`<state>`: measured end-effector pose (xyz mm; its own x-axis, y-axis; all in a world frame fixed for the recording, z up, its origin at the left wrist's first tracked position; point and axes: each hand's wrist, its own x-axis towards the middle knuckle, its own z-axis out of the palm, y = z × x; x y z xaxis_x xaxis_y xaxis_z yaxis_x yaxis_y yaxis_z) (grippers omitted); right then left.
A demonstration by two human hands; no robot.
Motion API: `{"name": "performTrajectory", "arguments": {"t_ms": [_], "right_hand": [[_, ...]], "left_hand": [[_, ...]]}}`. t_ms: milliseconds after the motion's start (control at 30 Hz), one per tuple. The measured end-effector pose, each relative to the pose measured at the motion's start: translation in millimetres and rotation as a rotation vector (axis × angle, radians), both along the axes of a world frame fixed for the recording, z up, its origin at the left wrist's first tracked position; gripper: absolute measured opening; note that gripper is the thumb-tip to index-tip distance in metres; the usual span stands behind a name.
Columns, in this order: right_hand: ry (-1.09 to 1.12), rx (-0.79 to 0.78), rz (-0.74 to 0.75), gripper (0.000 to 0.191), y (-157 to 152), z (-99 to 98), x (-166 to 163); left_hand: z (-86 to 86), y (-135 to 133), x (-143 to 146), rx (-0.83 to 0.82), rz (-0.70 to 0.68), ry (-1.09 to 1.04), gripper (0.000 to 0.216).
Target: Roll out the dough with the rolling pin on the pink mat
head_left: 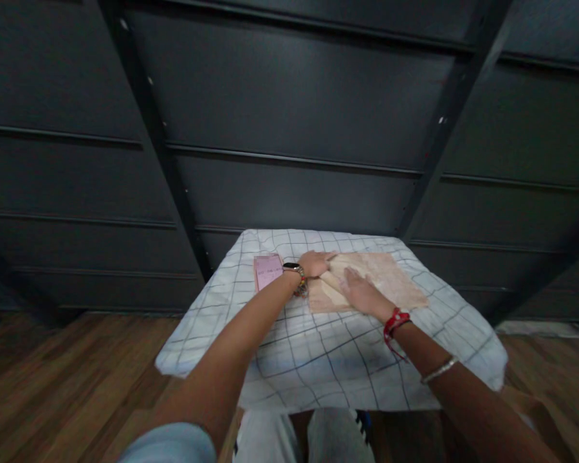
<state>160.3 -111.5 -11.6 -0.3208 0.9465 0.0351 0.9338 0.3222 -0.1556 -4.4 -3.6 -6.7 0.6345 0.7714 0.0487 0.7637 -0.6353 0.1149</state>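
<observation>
A light-beige cloth [381, 276] lies in soft folds on the table, with a paler, cream layer [335, 292] raised between my hands. My left hand [314, 263] is at the upper left edge of the cloth, its fingers closed on a fold; the fingertips are partly hidden. On top of the cloth rests my right hand [364, 292], flat with its fingers spread toward the left hand. A pink rectangular item with dark writing [269, 270] lies just left of my left wrist; whether it is paper or a pad I cannot tell.
A white checked tablecloth [309, 360] covers the small table and hangs over its edges. Behind the table rises a dark panelled wall [294, 193] with metal bars. My knees [265, 437] are under the near edge, above a wooden floor [77, 379].
</observation>
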Motion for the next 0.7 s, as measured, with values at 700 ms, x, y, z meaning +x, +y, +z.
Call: {"name": "performTrajectory", "arguments": {"t_ms": [700], "right_hand": [[0.381, 0.125, 0.098, 0.053, -1, 4.6, 8]], "left_hand": [[5.0, -24, -6, 0.045, 0.114, -0.006, 0.049]]}}
